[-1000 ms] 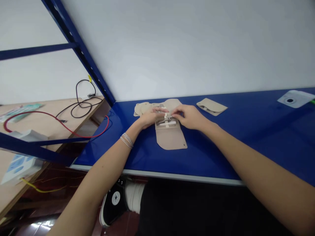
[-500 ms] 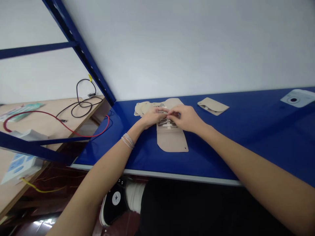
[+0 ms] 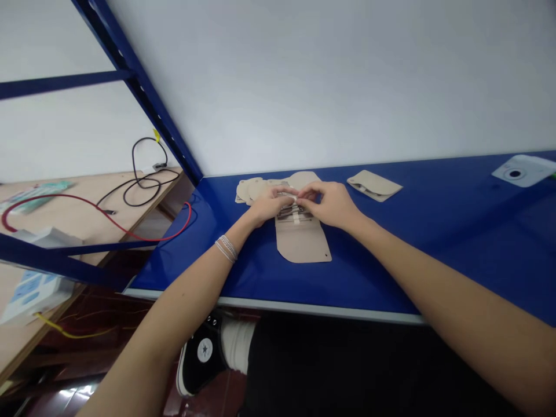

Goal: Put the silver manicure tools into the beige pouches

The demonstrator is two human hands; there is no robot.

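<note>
An open beige pouch [image 3: 303,243] lies flat on the blue table [image 3: 434,255], with small metal tools under a pale strap across its middle. My left hand [image 3: 267,205] rests on the pouch's left side, fingers curled and pinching at the strap. My right hand [image 3: 330,202] meets it from the right, its fingertips pinched on the same spot. What exactly the fingertips grip is too small to make out.
More beige pouches [image 3: 249,188] lie stacked behind my left hand, and a folded one [image 3: 374,185] lies to the right. A white device [image 3: 521,169] sits at the far right. Red and black cables [image 3: 143,191] trail over the wooden bench on the left, behind a blue frame post [image 3: 143,92].
Both hands have shifted slightly toward the pouch's upper part and their fingertips have come together over the strap. The pouch itself has barely moved.
</note>
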